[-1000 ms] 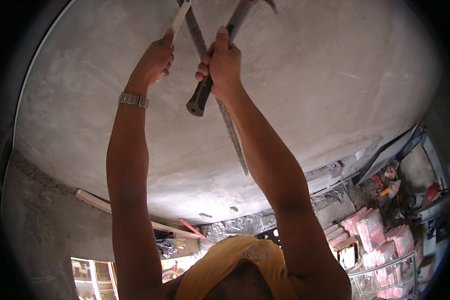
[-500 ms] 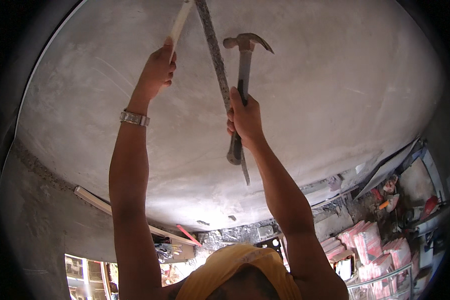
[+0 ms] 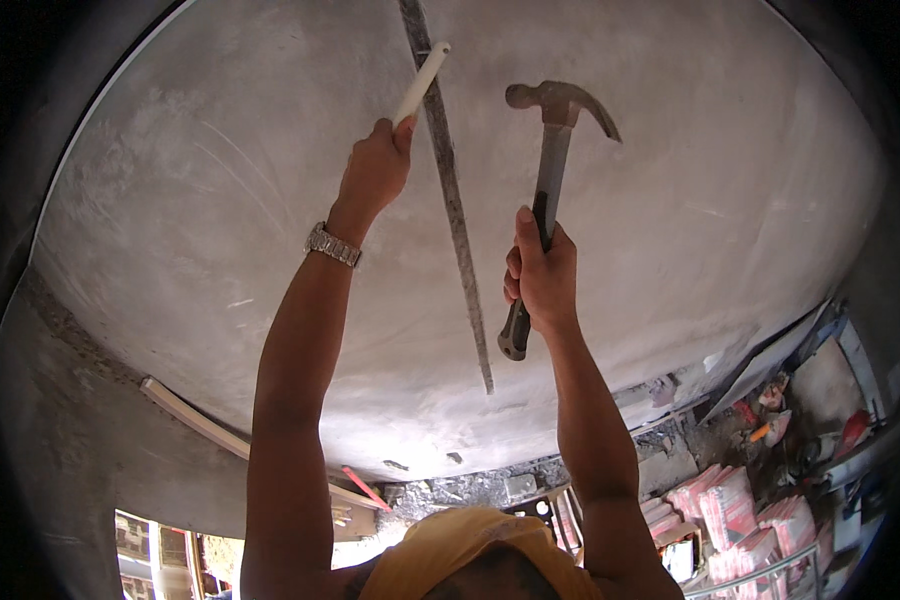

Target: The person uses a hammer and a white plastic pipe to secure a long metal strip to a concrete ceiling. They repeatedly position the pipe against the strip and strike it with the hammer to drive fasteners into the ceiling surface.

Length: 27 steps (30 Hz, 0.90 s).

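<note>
A claw hammer [image 3: 552, 170] with a grey and black handle is in my right hand [image 3: 545, 265], fingers wrapped round the grip and head upward. My left hand [image 3: 378, 170], with a metal watch on its wrist, is closed round a slim off-white pipe-like piece [image 3: 426, 80]. Its rounded far end tilts up to the right, in front of a long dark groove [image 3: 455, 215] in the grey plastered wall [image 3: 690, 250]. Whether the piece touches the wall, I cannot tell. The hammer is to the right of the groove. Its lower end is partly hidden by my left fingers.
Pink and white sacks [image 3: 730, 510] are stacked at the lower right behind a metal rail [image 3: 770, 568]. Rubble and clutter [image 3: 770, 425] lie near them. A pale board [image 3: 195, 415] runs along the lower left, and a red strip [image 3: 367, 488] leans near the wall's base.
Both hands have shifted right. The pale piece has swung from left of the groove to cross in front of it, and the hammer has moved right, away from the groove.
</note>
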Tool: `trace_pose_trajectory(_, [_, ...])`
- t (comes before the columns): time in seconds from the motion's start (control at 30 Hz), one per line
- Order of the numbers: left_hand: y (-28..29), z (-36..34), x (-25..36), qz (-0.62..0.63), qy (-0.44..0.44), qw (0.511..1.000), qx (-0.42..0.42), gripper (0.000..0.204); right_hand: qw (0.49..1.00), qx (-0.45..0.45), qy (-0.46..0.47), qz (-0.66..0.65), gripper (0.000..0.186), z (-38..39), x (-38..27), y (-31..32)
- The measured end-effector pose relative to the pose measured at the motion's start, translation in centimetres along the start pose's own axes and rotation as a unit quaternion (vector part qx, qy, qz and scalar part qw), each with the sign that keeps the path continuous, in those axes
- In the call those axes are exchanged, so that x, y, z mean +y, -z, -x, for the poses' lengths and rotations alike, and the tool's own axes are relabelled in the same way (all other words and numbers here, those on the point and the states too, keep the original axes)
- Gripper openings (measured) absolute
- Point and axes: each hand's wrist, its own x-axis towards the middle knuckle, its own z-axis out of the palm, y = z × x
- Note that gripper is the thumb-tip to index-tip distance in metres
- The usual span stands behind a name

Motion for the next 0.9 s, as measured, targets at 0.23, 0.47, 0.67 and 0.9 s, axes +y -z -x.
trace_pose_trajectory(0.23, [0.1, 0.5, -0.4, 0.016, -0.013, 1.0, 0.018, 0.048, 0.984, 0.015, 0.138, -0.114, 0.044, -3.1, -1.2, -4.4])
trace_pose_trajectory(0.47, [0.1, -0.4, -0.8, 0.034, -0.013, 0.998, 0.045, 0.05, 0.997, -0.044, 0.063, 0.021, 0.04, -7.9, -1.1, -6.2])
trace_pose_trajectory(0.67, [-1.2, 0.1, 0.9, 0.063, -0.007, 0.997, 0.032, 0.053, 0.98, 0.018, 0.198, 0.005, 0.04, -8.9, 1.7, -6.4])
trace_pose_trajectory(0.9, [0.2, -0.3, 1.0, 0.088, 0.03, 0.996, 0.008, 0.059, 0.974, 0.017, 0.225, 0.02, 0.042, -8.9, -1.4, -6.3])
